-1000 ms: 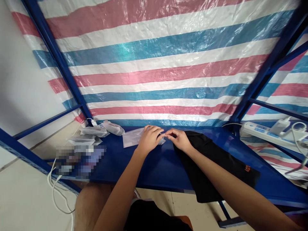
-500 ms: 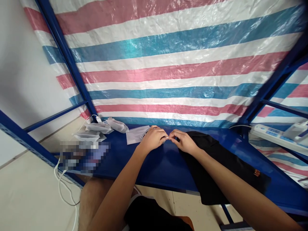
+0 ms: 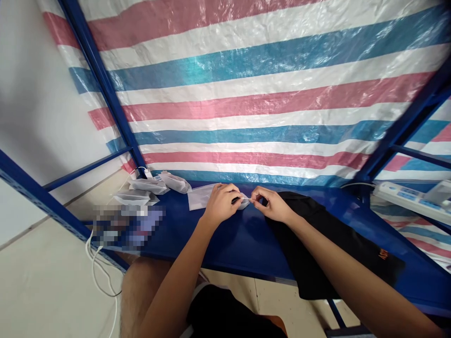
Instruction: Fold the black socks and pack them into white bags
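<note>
My left hand (image 3: 222,203) is closed, its thumb and fingertips pinching one end of a thin white strip (image 3: 247,199). On the other end, the closed fingertips of my right hand (image 3: 270,203) grip too, so the strip spans the small gap between them. Just below the strip, a bit of frosted plastic (image 3: 244,204) shows beside my left fingers; whether it joins the strip I cannot tell. A flat, frosted white bag (image 3: 199,197) lies on the blue tabletop (image 3: 243,244), partly behind my left hand. Black folded cloth (image 3: 317,234) with orange lettering lies beneath my right wrist and forearm.
Several filled frosted bags (image 3: 150,186) are piled at the back left, near a blurred patch (image 3: 128,227). White cables (image 3: 95,267) hang off the left edge. A power strip (image 3: 412,197) sits at the right. Blue posts (image 3: 102,80) frame a striped tarp (image 3: 246,103).
My hands have moved slightly apart, and the thin white strip now shows between them. Frosted plastic has come into view below my left fingers. The whole view has shifted slightly.
</note>
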The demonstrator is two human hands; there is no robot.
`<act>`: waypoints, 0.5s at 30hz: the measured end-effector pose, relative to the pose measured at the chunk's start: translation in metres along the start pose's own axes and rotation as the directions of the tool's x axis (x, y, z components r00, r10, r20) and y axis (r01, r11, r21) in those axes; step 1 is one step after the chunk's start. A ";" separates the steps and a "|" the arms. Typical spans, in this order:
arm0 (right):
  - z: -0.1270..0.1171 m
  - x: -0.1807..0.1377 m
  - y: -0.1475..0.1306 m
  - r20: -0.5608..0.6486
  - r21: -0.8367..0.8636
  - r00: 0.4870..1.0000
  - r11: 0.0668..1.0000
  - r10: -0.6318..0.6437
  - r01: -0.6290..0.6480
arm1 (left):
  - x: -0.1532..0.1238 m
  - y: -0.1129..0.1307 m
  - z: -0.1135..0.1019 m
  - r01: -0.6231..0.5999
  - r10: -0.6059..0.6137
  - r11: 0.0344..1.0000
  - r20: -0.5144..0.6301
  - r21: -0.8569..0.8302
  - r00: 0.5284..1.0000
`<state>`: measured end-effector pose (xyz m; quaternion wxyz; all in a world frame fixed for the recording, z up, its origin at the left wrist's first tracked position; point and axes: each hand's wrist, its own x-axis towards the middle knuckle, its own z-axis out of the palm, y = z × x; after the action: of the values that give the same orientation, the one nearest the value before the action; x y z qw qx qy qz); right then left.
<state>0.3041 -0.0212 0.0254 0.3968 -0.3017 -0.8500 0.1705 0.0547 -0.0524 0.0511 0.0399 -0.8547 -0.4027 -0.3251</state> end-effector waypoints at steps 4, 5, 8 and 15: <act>0.006 -0.002 0.001 0.013 -0.017 1.000 1.000 -0.026 0.026 | 0.000 0.008 0.008 -0.033 0.031 0.999 0.063 0.035 0.998; 0.005 -0.002 0.001 0.024 -0.021 0.999 0.999 -0.044 0.044 | 0.000 0.010 0.009 -0.042 0.040 0.998 0.066 0.041 0.997; 0.000 0.000 0.000 0.045 -0.011 0.997 0.998 -0.060 0.061 | -0.001 0.013 0.006 -0.034 0.032 0.998 0.036 0.047 0.999; -0.018 0.003 -0.002 -0.062 -0.005 0.998 1.000 0.004 -0.005 | -0.008 -0.001 -0.022 0.041 -0.040 0.998 -0.027 0.055 0.999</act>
<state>0.3157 -0.0195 0.0392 0.4217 -0.3098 -0.8371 0.1596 0.0390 -0.0644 0.0641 0.0624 -0.8406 -0.4284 -0.3254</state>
